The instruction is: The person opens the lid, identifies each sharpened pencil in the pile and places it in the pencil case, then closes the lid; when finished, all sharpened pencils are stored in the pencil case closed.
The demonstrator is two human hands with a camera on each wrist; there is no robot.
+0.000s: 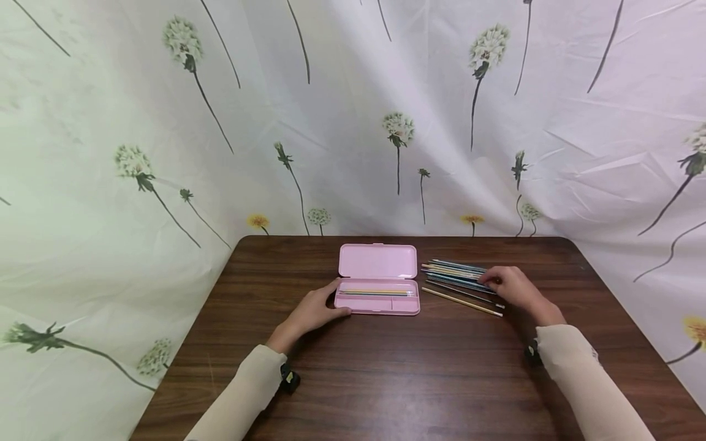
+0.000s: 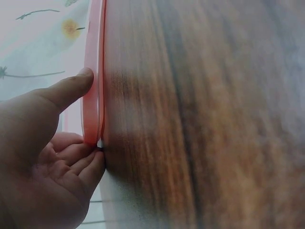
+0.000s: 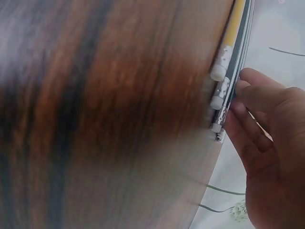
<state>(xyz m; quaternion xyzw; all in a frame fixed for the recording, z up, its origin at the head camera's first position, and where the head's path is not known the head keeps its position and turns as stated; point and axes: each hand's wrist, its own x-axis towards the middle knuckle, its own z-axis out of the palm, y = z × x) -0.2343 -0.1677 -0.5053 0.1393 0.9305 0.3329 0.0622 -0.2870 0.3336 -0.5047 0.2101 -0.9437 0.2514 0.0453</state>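
A pink pencil case point(image 1: 377, 304) lies with its lid point(image 1: 377, 261) raised back, a few pencils point(image 1: 375, 293) in its long rear compartment. My left hand point(image 1: 315, 308) grips the case's left end, thumb on the front wall and fingers round the side, as the left wrist view point(image 2: 62, 138) also shows. To the right of the case is a bundle of dark and light pencils point(image 1: 449, 270). My right hand point(image 1: 513, 286) pinches a pencil at the bundle's right end. In the right wrist view, white eraser tips point(image 3: 218, 73) stick out beside the fingertips point(image 3: 242, 88).
Two separate pencils, one dark and one yellow point(image 1: 462, 302), lie slanted in front of the bundle. The brown wooden table point(image 1: 386, 380) ends at a back edge against a white curtain point(image 1: 353, 122) printed with dandelions. Each wrist wears a small black camera point(image 1: 289, 378).
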